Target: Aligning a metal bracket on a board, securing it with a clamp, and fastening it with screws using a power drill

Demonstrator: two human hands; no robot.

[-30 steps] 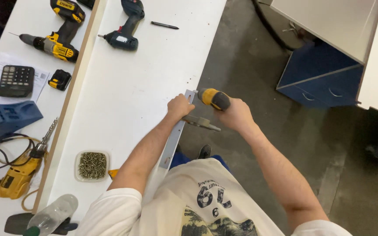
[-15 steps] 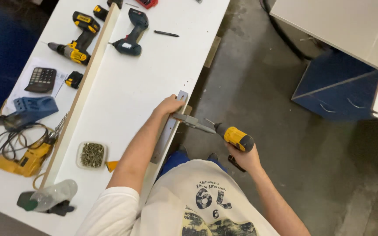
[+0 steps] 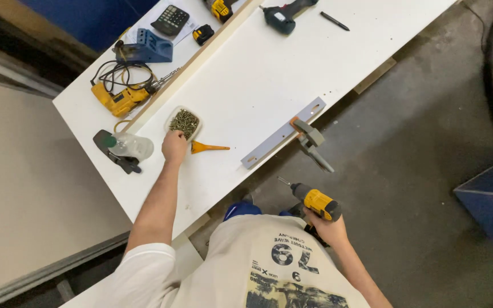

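My left hand [image 3: 174, 146] reaches to a small clear tray of screws [image 3: 184, 122] on the white board [image 3: 269, 63], fingers at the tray's near edge. My right hand [image 3: 327, 230] holds a yellow and black cordless drill [image 3: 311, 199] off the board's edge, above the floor, its bit pointing left. A grey metal strip [image 3: 283, 132] lies along the board's near edge, held by a grey and orange clamp [image 3: 310, 140]. An orange cone-shaped piece [image 3: 206, 148] lies just right of my left hand.
A clear plastic bottle [image 3: 129, 146] lies left of the tray. Beyond a wooden strip [image 3: 201, 54] are a yellow corded drill [image 3: 120, 100], a blue charger [image 3: 145, 49], a calculator [image 3: 171, 19] and a battery [image 3: 203, 34]. A dark drill [image 3: 285, 13] and a black pen [image 3: 335, 21] lie farther off.
My left hand left the metal strip and moved to the screw tray. My right hand pulled the drill back from the strip towards my body. The view swung round.
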